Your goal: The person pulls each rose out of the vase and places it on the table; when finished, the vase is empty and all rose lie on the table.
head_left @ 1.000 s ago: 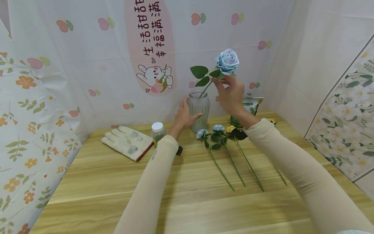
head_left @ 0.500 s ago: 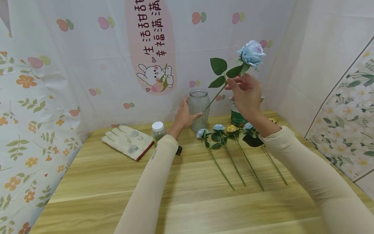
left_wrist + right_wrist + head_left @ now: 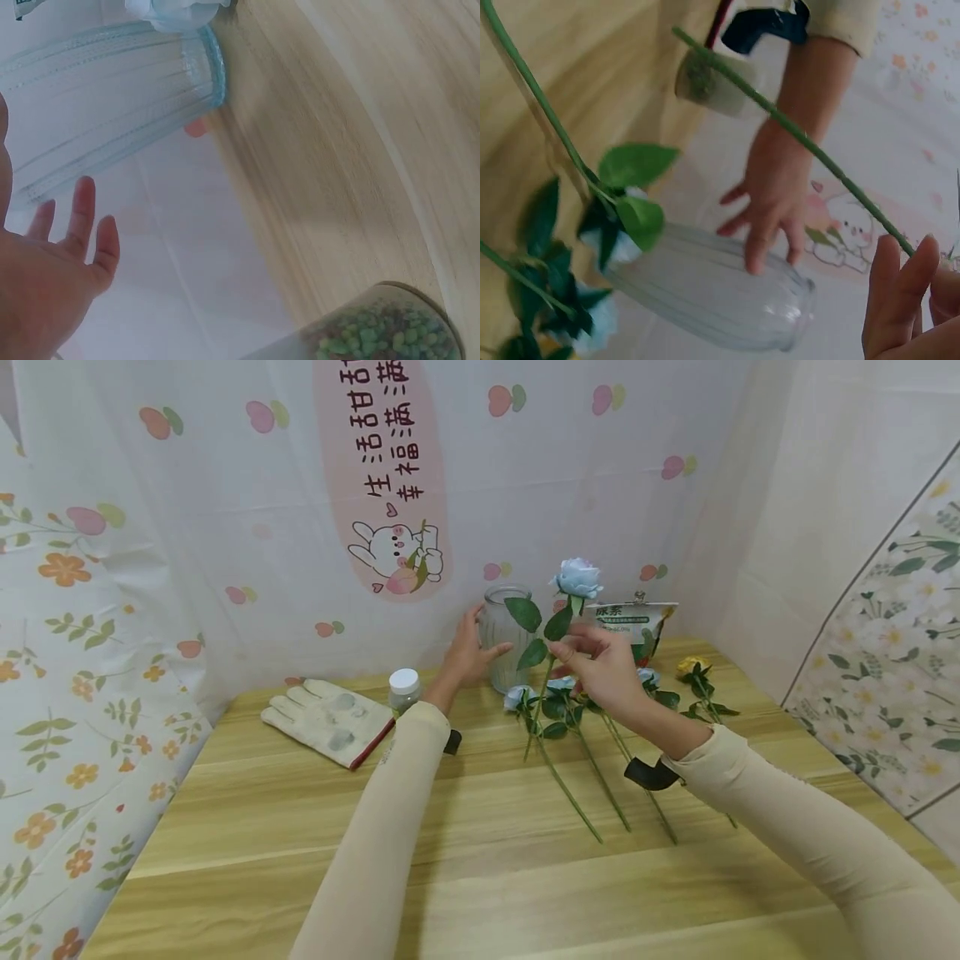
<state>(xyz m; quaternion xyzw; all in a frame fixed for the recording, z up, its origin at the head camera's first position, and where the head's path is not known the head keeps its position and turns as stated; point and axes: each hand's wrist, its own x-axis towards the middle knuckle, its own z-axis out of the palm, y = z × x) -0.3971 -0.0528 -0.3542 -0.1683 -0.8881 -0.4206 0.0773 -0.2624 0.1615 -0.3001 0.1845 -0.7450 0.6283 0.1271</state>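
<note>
My right hand [image 3: 606, 670] pinches the stem of a light blue rose [image 3: 579, 578] between thumb and fingers. In the right wrist view its bare green stem [image 3: 802, 139] slants down from the fingertips, outside the vase. A ribbed clear glass vase [image 3: 507, 625] stands upright at the back of the table, partly hidden by the rose's leaves. My left hand [image 3: 468, 653] rests against the vase's left side, thumb in front; in the left wrist view several fingers [image 3: 81, 217] reach out straight beside the glass. More blue and yellow roses [image 3: 517, 697] lie right of the vase, stems pointing forward.
A white-lidded jar [image 3: 405, 687] with green granules stands left of the vase, next to a stained work glove [image 3: 327, 722]. A clipped printed bag [image 3: 637, 622] stands at the back right. One yellow rose [image 3: 693, 667] lies near the right. A printed curtain [image 3: 285, 527] hangs behind.
The right hand has taken the rose from over the vase's mouth, out to the right, then down and back left in front of the vase. The left hand has stayed at the vase.
</note>
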